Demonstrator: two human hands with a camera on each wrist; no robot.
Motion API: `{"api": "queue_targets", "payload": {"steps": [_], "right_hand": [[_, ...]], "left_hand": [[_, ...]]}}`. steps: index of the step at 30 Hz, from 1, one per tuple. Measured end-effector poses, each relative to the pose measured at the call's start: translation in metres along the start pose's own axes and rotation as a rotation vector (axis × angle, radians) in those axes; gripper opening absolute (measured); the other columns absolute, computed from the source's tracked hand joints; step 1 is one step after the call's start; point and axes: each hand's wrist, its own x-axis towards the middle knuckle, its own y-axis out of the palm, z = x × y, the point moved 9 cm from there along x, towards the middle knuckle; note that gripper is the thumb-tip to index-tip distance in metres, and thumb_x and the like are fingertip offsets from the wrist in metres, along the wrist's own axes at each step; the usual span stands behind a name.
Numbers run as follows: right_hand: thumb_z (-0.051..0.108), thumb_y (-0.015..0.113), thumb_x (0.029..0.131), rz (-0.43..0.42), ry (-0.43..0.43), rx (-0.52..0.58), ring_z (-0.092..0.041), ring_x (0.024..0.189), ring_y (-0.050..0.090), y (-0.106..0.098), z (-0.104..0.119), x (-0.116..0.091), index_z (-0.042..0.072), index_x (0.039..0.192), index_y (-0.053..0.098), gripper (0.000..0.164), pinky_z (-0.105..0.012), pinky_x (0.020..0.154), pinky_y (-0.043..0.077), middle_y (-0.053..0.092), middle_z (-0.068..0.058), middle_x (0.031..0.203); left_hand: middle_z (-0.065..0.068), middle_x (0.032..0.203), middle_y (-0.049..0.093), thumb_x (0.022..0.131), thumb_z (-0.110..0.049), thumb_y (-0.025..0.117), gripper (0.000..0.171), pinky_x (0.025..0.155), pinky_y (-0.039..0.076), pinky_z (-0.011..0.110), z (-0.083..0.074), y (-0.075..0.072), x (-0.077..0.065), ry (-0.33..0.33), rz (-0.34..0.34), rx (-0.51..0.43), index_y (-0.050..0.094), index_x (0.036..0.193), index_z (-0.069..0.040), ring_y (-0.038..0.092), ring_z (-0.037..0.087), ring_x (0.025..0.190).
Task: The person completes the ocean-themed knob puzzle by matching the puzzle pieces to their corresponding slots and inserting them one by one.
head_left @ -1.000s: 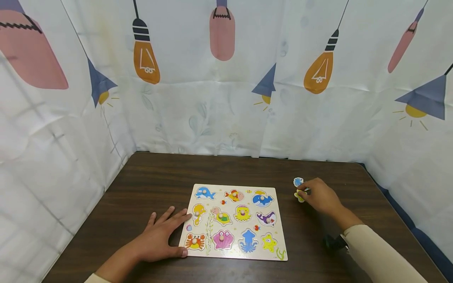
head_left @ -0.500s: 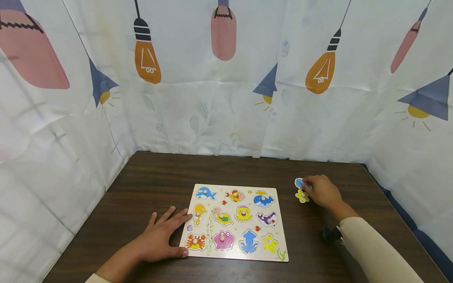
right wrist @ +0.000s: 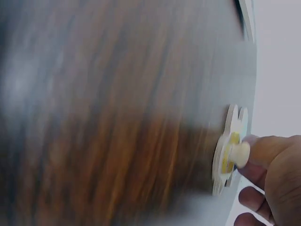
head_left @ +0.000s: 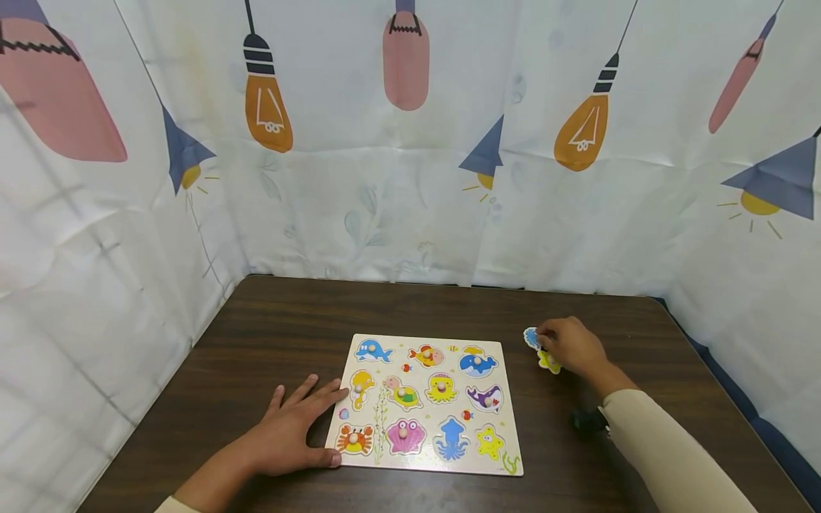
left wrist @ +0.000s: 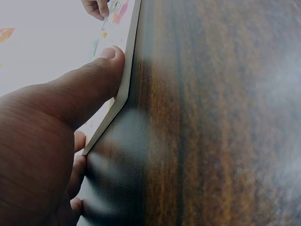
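In the head view, my left hand (head_left: 282, 434) rests with spread fingers against the left edge of a wooden sea-animal knob puzzle board (head_left: 462, 463); its thumb (left wrist: 94, 77) lies on the board's corner in the left wrist view. To the right of the board, my right hand (head_left: 574, 349) pinches a blue puzzle piece (head_left: 531, 338), its grip partly hidden by the fingers. A yellow star puzzle piece (head_left: 548, 362) lies on the table just under that hand. The right wrist view shows the star's round knob (right wrist: 241, 154) close beside the thumb.
The dark wood-grain table (head_left: 308, 306) carries the board, whose pictures mostly have knobs; the blue squid (head_left: 452, 438) and yellow star (head_left: 489, 442) pictures show none. A white curtain (head_left: 410, 214) printed with lamps hangs behind and at the sides.
My right hand has shifted from the star piece to the blue piece and slid it slightly left. The star piece has turned a little. My left hand stays put.
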Motion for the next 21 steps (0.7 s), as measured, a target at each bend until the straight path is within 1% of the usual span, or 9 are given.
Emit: {"api": "queue_targets", "payload": {"steps": [3, 8, 10, 15, 18, 21], "right_hand": [[0.018, 0.069, 0.099, -0.01, -0.03, 0.008, -0.035, 0.112, 0.057, 0.002, 0.009, -0.001, 0.011, 0.113, 0.077, 0.017, -0.051, 0.076, 0.053, 0.069, -0.009, 0.108], [0.014, 0.073, 0.095, -0.027, -0.074, 0.019, -0.032, 0.107, 0.06, 0.006, 0.02, -0.003, 0.013, 0.106, 0.079, 0.013, -0.051, 0.076, 0.055, 0.069, -0.01, 0.109], [0.015, 0.075, 0.094, -0.025, -0.078, 0.022, -0.032, 0.106, 0.06, 0.008, 0.022, -0.004, 0.014, 0.104, 0.08, 0.011, -0.052, 0.078, 0.055, 0.069, -0.01, 0.11], [0.017, 0.077, 0.092, -0.001, -0.074, 0.035, -0.034, 0.111, 0.061, 0.011, 0.026, -0.007, 0.018, 0.1, 0.08, 0.008, -0.058, 0.087, 0.054, 0.07, -0.011, 0.113], [0.016, 0.077, 0.092, 0.003, -0.084, 0.038, -0.034, 0.112, 0.061, 0.011, 0.028, -0.011, 0.018, 0.099, 0.08, 0.008, -0.059, 0.089, 0.053, 0.071, -0.011, 0.113], [0.016, 0.077, 0.091, -0.006, -0.098, 0.033, -0.033, 0.11, 0.061, 0.011, 0.031, -0.014, 0.017, 0.097, 0.081, 0.007, -0.057, 0.087, 0.054, 0.071, -0.009, 0.111]], "left_hand": [[-0.003, 0.164, 0.035, 0.072, -0.071, 0.079, 0.098, 0.11, -0.002, 0.078, 0.0, 0.0, 0.0, 0.001, 0.002, -0.006, 0.045, 0.156, -0.031, 0.016, 0.04, 0.154], [-0.003, 0.164, 0.035, 0.073, -0.071, 0.078, 0.098, 0.11, -0.002, 0.078, -0.001, -0.001, 0.0, 0.007, 0.002, -0.014, 0.044, 0.156, -0.031, 0.016, 0.041, 0.154], [-0.002, 0.164, 0.035, 0.073, -0.071, 0.078, 0.098, 0.11, -0.002, 0.078, -0.001, 0.0, 0.0, 0.008, 0.003, -0.015, 0.044, 0.156, -0.031, 0.016, 0.041, 0.154], [-0.002, 0.164, 0.035, 0.073, -0.071, 0.079, 0.098, 0.11, -0.002, 0.079, -0.001, -0.001, 0.0, 0.0, 0.006, -0.01, 0.045, 0.156, -0.031, 0.016, 0.041, 0.154], [-0.002, 0.164, 0.035, 0.072, -0.07, 0.079, 0.098, 0.11, -0.002, 0.079, -0.001, -0.001, 0.0, -0.004, 0.006, -0.005, 0.045, 0.155, -0.031, 0.016, 0.041, 0.154], [-0.003, 0.164, 0.035, 0.072, -0.07, 0.079, 0.098, 0.11, -0.002, 0.079, -0.001, -0.001, 0.0, -0.006, 0.006, -0.001, 0.045, 0.155, -0.031, 0.016, 0.04, 0.154]]}}
